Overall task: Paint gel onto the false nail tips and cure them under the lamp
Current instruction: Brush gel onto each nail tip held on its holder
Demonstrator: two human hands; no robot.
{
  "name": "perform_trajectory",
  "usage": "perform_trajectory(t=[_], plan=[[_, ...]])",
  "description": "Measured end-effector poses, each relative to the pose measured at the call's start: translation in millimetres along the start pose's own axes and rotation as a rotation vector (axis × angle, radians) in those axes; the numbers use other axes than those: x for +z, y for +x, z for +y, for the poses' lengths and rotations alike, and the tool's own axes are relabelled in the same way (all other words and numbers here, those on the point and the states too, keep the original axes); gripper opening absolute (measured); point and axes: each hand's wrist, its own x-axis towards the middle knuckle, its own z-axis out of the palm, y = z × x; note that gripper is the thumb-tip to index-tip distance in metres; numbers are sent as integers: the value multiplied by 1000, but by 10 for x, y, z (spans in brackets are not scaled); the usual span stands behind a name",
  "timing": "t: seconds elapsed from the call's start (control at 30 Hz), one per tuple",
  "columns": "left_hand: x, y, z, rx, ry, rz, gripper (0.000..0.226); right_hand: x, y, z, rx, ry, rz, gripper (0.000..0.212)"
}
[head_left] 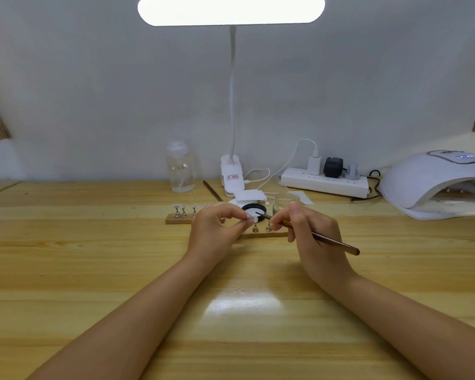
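Observation:
My left hand pinches a clear false nail tip on its small metal stand, just above the wooden table. In my right hand is a brown-handled brush, held like a pen, with its bristle end resting on that tip. Below the two hands lies a wooden holder strip with two bare metal stands. Behind my left hand, a second wooden strip carries several stands with tips. A black gel pot sits open behind the hands. The white curing lamp stands at the far right.
A clear bottle stands at the back, with the desk lamp's clip base and a power strip with plugs and cables beside it. White wipes, a small glass dish and a spare brush lie behind the pot.

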Motion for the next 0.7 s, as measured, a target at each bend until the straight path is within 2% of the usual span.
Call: perform_trajectory(t=[0.1,0.27,0.43,0.53,0.7], plan=[[7,0,-4,-11,5,-4,12,-3,-4,-2,11,-13,-24,41],[3,-3,-6,-38,23,-5,12,1,-4,-10,-23,-71,-90,51],[9,-3,-6,-43,46,-7,8,-5,-22,-1,-35,5,-79,46],[14,-11,4,-34,63,-2,9,-14,-1,-16,-17,-46,-70,38],[19,-8,8,-19,82,10,11,-6,-11,-8,7,4,-138,43]])
